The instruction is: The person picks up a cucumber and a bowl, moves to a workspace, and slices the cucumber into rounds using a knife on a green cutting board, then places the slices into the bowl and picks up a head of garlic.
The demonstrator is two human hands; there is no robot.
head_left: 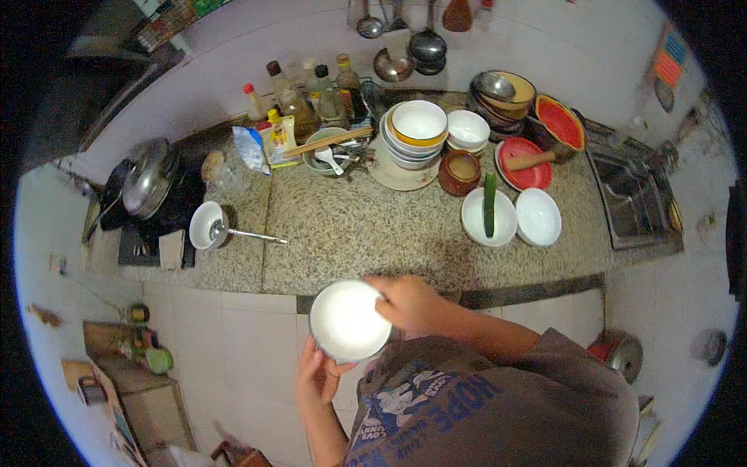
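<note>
A white bowl [350,323] with a dark outer edge is held in front of the counter, just off its near edge. My left hand [319,372] supports it from the near left side, fingers curled around its underside. On the right, my right hand [410,302] grips the rim, slightly blurred. The bowl's inside is so bright that I cannot tell whether anything is in it. On the counter beyond, a small white bowl [204,223] has a metal ladle [253,234] lying across its rim. A cucumber-like green vegetable [489,210] rests in another white bowl [470,226].
An empty-looking white bowl [539,218] sits near the sink [642,198]. Behind are stacked bowls [420,121], a brown pot [459,173], a red plate [523,173] and several bottles [331,97]. A lidded pan [148,179] stands on the stove at left.
</note>
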